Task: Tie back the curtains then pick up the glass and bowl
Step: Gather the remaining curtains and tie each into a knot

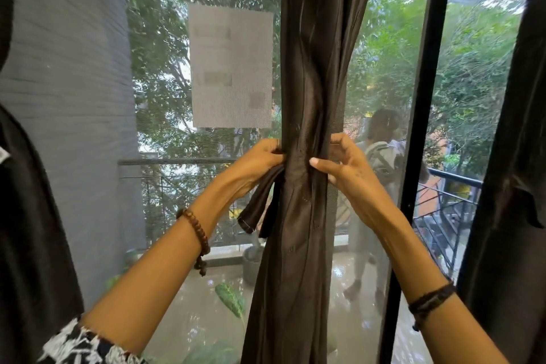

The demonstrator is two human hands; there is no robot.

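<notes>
I have the dark curtain (310,98) gathered into one tight column in front of the window (230,157), and both my hands work at the narrowest part of the bunch. My left hand (260,160) pinches the tie-back strip (255,207) against the left edge of the bunch, with its loose end hanging down just below my fingers. I keep it pinned there so the fabric does not spread again while I work the strip round. My right hand (339,163) grasps the right side of the bunch, thumb pressed across the front and fingers curled behind it, where I judge they are reaching for the other part of the strip; what they catch back there is hidden by the cloth. Holding from both sides keeps the folds squeezed so a knot can bite. Another dark curtain (508,157) hangs at the far right and looks already gathered. The glass and bowl are not in view, so that part is not yet begun.
</notes>
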